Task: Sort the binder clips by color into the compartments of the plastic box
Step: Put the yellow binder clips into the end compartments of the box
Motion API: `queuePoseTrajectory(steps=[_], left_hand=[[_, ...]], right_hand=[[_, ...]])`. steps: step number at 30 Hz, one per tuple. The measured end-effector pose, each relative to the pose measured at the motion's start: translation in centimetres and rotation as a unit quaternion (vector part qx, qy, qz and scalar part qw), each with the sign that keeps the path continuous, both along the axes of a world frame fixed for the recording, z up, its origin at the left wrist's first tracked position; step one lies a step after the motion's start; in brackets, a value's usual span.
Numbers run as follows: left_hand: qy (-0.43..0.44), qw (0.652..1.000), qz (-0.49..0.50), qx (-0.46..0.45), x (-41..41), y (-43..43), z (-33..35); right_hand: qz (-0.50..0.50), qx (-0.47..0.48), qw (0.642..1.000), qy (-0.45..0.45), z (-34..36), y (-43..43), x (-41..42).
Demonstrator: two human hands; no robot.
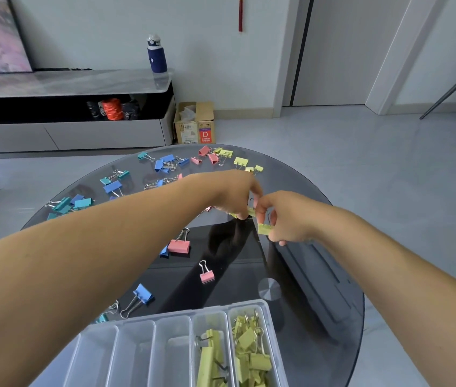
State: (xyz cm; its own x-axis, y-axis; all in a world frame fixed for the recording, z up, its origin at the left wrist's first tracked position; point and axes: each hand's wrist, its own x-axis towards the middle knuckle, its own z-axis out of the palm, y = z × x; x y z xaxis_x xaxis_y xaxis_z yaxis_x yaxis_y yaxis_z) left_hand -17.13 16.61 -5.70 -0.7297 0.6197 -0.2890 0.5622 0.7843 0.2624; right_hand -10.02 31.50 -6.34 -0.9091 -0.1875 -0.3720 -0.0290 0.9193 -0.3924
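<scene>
Both hands meet over the middle of the glass table (319, 275). The right hand (285, 219) pinches a yellow binder clip (264, 229) between thumb and fingertips, closed firmly on it. The left hand (232, 195) is curled down just beside it, and a sliver of a second yellow clip (251, 211) shows under its fingers; it seems to be closed on that one, though the knuckles hide the contact.

These clips are light, stiff little things: a painted steel body with two loose wire handles that flop and snag. The body is slick, so the sure hold is across its flat sides or by a handle loop, as a pinch. Dropped on glass they will skid, not break.

Toward the person from the grip sits the plastic box (171, 319), its two rightmost compartments already holding yellow clips (249, 356) and the others looking empty. Beyond the grip lie more yellow clips on the table (240, 162), with pink clips (207, 155) beside them; to its left, blue and teal clips (112, 187) are scattered, and a big pink clip (179, 245) lies between grip and box.

The box's near edge is cut off, and the left forearm covers part of the table.
</scene>
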Motion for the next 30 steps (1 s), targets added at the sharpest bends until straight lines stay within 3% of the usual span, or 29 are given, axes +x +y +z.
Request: queuePoseTrajectory(steps=[3,7,12,16,19,24,30], left_hand=[[-0.017,0.996,0.053,0.063,0.5,-0.7,-0.5],[0.004,0.989,0.095,0.109,1.5,-0.9,-1.1],[-0.008,0.972,0.137,0.190,2.5,-1.5,-0.7],[-0.123,0.901,0.201,0.364,4.6,-2.4,1.0],[-0.192,0.837,0.223,0.462,7.3,-3.9,2.4],[-0.248,0.801,0.200,0.506,14.4,-8.8,3.9],[-0.159,0.875,0.154,0.430,22.0,-10.9,3.1]], right_hand=[[-0.031,-0.029,0.999,0.024,-0.4,0.5,0.2],[-0.110,-0.134,0.983,0.059,-1.2,0.8,0.3],[-0.200,-0.317,0.927,0.024,-1.1,1.1,0.9],[-0.228,-0.465,0.855,-0.035,0.0,0.2,1.6],[-0.191,-0.510,0.835,-0.078,1.8,-1.0,2.9],[-0.062,-0.459,0.878,-0.120,5.4,-3.0,8.1],[-0.006,-0.323,0.943,-0.074,6.0,-4.9,15.3]])
